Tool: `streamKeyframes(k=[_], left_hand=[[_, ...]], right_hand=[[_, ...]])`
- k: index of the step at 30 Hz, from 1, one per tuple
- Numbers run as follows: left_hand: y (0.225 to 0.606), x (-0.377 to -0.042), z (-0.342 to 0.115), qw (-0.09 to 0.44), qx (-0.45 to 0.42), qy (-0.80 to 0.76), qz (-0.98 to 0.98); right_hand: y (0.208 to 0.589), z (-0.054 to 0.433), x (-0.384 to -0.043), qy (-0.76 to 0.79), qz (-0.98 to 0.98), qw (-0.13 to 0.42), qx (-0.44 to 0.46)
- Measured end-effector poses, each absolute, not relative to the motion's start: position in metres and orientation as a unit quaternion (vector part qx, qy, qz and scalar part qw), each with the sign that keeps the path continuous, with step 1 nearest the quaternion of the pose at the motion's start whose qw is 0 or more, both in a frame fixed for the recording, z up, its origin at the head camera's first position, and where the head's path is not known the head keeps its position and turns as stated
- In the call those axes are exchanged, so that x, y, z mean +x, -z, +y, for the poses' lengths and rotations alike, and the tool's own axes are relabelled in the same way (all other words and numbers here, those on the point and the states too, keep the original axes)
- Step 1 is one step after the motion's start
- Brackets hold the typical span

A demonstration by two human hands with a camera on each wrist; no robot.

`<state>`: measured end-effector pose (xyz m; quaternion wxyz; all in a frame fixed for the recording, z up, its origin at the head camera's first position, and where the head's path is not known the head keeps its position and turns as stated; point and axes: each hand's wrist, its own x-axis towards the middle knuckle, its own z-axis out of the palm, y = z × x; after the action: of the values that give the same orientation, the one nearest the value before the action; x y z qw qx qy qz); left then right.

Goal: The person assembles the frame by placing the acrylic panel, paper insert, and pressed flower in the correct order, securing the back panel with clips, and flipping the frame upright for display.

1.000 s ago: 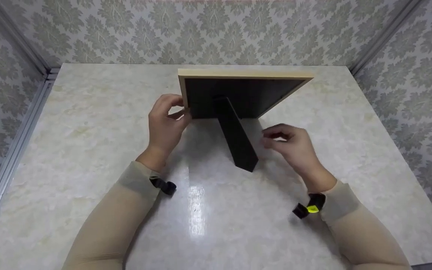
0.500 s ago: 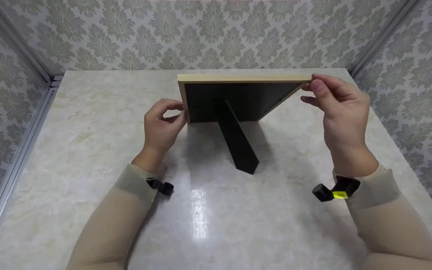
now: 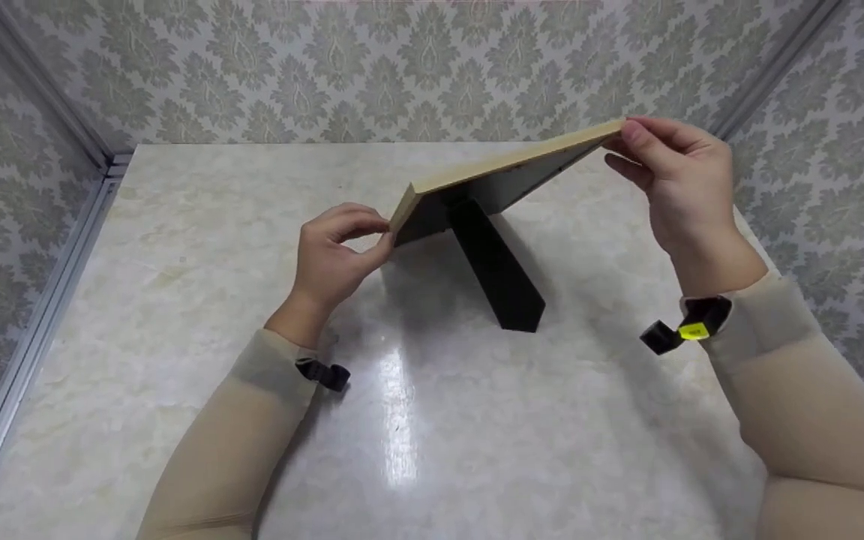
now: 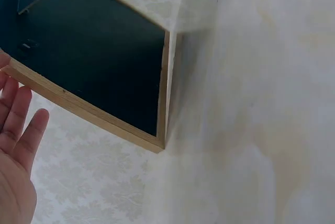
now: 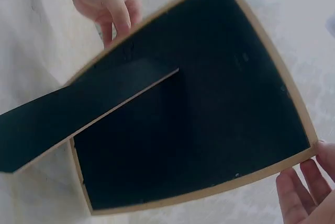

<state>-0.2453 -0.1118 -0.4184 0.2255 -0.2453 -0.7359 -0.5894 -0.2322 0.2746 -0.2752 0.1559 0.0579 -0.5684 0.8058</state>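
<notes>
A picture frame (image 3: pixel 522 156) with a light wooden rim and black back leans over the table, its back toward me. From that back a black easel stand (image 3: pixel 498 270) sticks out down toward the tabletop. My left hand (image 3: pixel 338 251) pinches the frame's left side between thumb and fingers. At the upper right corner, my right hand (image 3: pixel 691 180) grips the rim with thumb and fingertips. The right wrist view shows the whole dark backing (image 5: pixel 209 109) with small metal tabs along its edge. The front of the frame is hidden from every view.
The pale marbled table (image 3: pixel 199 315) spreads out around the frame. Patterned wallpaper (image 3: pixel 432 67) covers the walls behind and to both sides, with a metal rail (image 3: pixel 34 300) along the left. Each wrist wears a black strap camera, such as the right wrist camera (image 3: pixel 683 326).
My right hand has gone from beside the stand to the frame's upper right corner and taken hold. The frame has turned and tilted, its right corner higher. My left hand stays at the left side.
</notes>
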Motion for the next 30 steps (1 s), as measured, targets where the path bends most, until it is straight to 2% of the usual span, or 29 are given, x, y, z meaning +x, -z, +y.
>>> streamKeyframes(k=[5, 11, 17, 30], left_hand=[[0.415, -0.240, -0.109, 0.249, -0.294, 0.539, -0.749], [0.408, -0.228, -0.095, 0.236, -0.351, 0.515, -0.745], [0.403, -0.212, -0.075, 0.230, -0.376, 0.500, -0.745], [0.392, -0.169, -0.026, 0.270, -0.344, 0.417, -0.797]], right_hand=[[0.272, 0.275, -0.259, -0.824, -0.553, 0.119, 0.030], [0.268, 0.270, -0.285, -0.829, -0.552, 0.091, 0.009], [0.264, 0.261, -0.304, -0.807, -0.584, 0.087, 0.017], [0.261, 0.238, -0.329, -0.758, -0.647, 0.083, 0.017]])
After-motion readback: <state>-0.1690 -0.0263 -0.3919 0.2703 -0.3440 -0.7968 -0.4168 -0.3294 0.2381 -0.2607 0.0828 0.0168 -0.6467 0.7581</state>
